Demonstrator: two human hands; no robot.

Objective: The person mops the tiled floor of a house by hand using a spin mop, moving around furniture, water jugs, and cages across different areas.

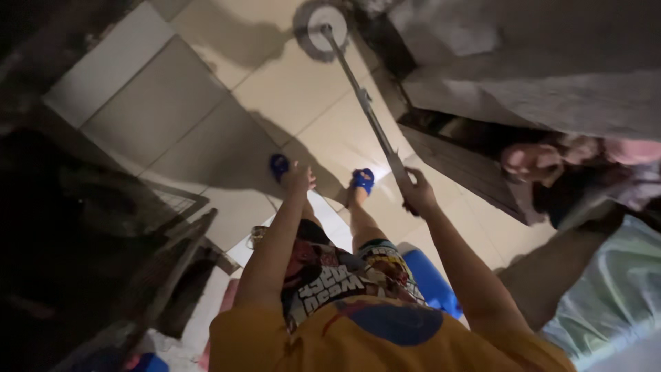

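Mop (358, 89) stands on the tiled floor (158, 110), its round head (326, 22) flat on the pale tiles at the far end of the view and its long metal handle slanting back toward the person. Right hand (417, 195) is closed around the near end of the handle, fingers wrapped over it, arm stretched forward and almost straight from the shoulder. Left hand (299, 177) holds nothing; the arm reaches forward and downward, the hand hangs above the left foot, and whether its fingers are spread or curled cannot be told in the dim light. Both feet wear blue sandals (363, 179), set apart on the tiles just short of the handle's lower end. Person wears a yellow shirt (385, 341) and patterned shorts (344, 275). A blue object (430, 282) lies beside the right leg. A dark wire rack (172, 207) stands at the left, well apart from the mop
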